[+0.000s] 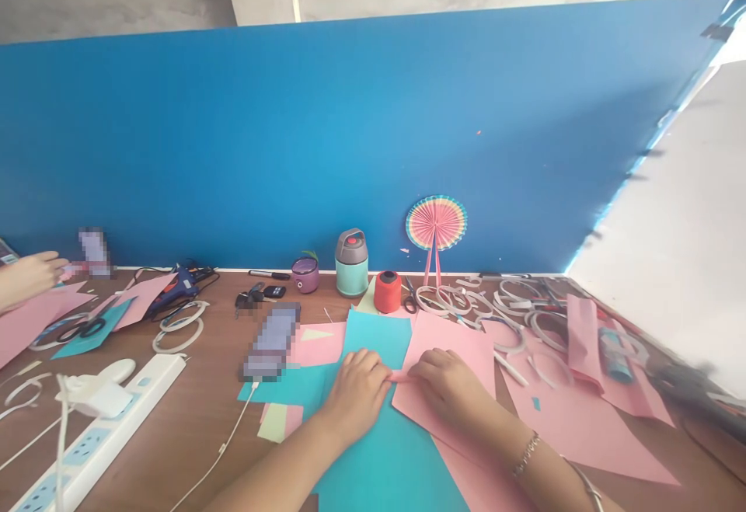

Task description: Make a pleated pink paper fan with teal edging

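A narrow, folded-looking strip of pink paper (399, 377) stretches between my two hands. My left hand (357, 394) is closed on its left end, fingers pinched together. On the other end, my right hand (447, 388) is closed too, its fingertips bent down over the strip. Under the hands lie a teal paper sheet (385, 458) and, beneath my right hand, a stack of pink sheets (460, 333). A round pleated paper fan (437, 223) with pink legs leans against the blue board behind.
A red thread spool (388, 292), a teal food jar (351, 265) and a purple pot (305, 274) stand along the back. Left are a phone (272, 341) on a cable and a power strip (99, 438). Coiled white strips (513, 314) lie right. A co-worker's hand (35, 275) shows far left.
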{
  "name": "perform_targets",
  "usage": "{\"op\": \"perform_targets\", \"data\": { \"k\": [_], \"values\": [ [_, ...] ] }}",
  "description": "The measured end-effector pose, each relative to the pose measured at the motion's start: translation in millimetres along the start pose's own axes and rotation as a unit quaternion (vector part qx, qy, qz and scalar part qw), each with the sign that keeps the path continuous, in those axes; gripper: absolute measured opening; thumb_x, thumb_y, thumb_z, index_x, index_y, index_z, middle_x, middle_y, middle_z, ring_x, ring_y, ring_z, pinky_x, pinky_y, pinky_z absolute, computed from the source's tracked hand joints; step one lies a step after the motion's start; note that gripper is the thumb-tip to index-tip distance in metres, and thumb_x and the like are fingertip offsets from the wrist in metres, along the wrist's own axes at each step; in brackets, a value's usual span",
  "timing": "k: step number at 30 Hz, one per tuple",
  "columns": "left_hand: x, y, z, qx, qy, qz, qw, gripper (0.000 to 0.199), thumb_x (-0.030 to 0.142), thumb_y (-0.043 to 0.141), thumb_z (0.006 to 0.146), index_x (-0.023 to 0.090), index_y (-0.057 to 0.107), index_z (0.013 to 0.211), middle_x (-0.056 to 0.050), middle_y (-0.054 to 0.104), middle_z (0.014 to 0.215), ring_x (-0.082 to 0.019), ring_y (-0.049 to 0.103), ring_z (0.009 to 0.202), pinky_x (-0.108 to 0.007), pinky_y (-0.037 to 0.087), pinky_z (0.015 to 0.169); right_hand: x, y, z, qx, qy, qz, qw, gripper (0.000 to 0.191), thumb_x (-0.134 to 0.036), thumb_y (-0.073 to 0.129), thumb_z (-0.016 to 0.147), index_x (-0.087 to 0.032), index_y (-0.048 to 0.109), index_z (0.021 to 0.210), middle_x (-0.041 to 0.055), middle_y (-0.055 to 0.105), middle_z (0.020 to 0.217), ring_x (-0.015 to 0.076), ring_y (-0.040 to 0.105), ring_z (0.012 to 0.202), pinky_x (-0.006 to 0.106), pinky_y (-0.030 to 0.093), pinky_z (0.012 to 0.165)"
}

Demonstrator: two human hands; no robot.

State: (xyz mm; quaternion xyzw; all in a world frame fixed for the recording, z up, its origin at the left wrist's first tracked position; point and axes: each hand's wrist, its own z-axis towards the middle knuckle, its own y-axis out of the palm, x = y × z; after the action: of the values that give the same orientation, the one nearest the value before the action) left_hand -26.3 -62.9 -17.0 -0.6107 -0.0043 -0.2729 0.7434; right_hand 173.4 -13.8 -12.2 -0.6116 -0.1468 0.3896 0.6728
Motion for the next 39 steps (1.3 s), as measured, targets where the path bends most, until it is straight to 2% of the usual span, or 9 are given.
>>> {"op": "perform_targets", "data": {
  "k": [4,10,21,29,35,39],
  "values": [
    [-4,3.9,3,0.011,-0.016,-0.033,0.999,0.019,0.021,0.046,0.093,0.022,0.064,0.089,-0.002,0.062,0.088,-0.019,0.052,0.088,-0.033,0.039,0.078,-1,-1,0,0.003,0.004,-0.018,1.000,0.034,-0.007,0.041,0.085,-0.024,0.071,0.090,0.0052,0.063,0.078,0.0170,0.053,0.074,0.029,0.032,0.067],
    [-10,-4.8,0,0.005,-0.043,-0.041,0.998,0.020,0.019,0.046,0.091,0.021,0.064,0.084,-0.003,0.062,0.087,-0.019,0.054,0.087,-0.033,0.039,0.078,0,-2,-2,-0.008,0.005,-0.023,1.000,0.033,-0.010,0.041,0.088,-0.024,0.070,0.093,0.0052,0.065,0.082,0.0177,0.054,0.076,0.030,0.033,0.069],
    [-10,-17.5,-2,-0.021,-0.069,-0.030,0.997,0.022,0.018,0.044,0.091,0.022,0.065,0.083,-0.003,0.063,0.089,-0.019,0.055,0.090,-0.034,0.038,0.081,-3,-8,-4,-0.021,0.007,-0.027,0.999,0.039,-0.004,0.043,0.075,-0.024,0.069,0.096,0.0054,0.064,0.084,0.0177,0.054,0.077,0.030,0.033,0.068],
    [-12,-26.4,-4,-0.037,-0.092,-0.018,0.995,0.024,0.017,0.044,0.089,0.022,0.066,0.082,-0.003,0.064,0.088,-0.019,0.056,0.089,-0.034,0.039,0.081,2,-7,-5,-0.036,0.001,-0.018,0.999,0.044,-0.003,0.038,0.083,-0.027,0.068,0.105,0.0060,0.066,0.087,0.0190,0.056,0.082,0.031,0.035,0.070],
    [-17,-35.4,-7,-0.054,-0.102,-0.022,0.993,0.025,0.018,0.043,0.089,0.021,0.066,0.079,-0.003,0.065,0.087,-0.020,0.057,0.089,-0.035,0.040,0.082,-1,-12,-3,-0.030,0.038,-0.004,0.999,0.035,-0.003,0.039,0.082,-0.019,0.068,0.092,0.0062,0.068,0.085,0.0189,0.058,0.079,0.031,0.037,0.071],
    [-16,-36.8,-6,-0.051,-0.113,-0.028,0.992,0.026,0.017,0.041,0.088,0.021,0.065,0.078,-0.003,0.064,0.086,-0.021,0.057,0.089,-0.035,0.041,0.081,-1,-14,-1,-0.021,0.043,0.023,0.999,0.032,-0.005,0.039,0.083,-0.019,0.067,0.085,0.0053,0.068,0.084,0.0181,0.059,0.078,0.030,0.038,0.071]
  ]
}}
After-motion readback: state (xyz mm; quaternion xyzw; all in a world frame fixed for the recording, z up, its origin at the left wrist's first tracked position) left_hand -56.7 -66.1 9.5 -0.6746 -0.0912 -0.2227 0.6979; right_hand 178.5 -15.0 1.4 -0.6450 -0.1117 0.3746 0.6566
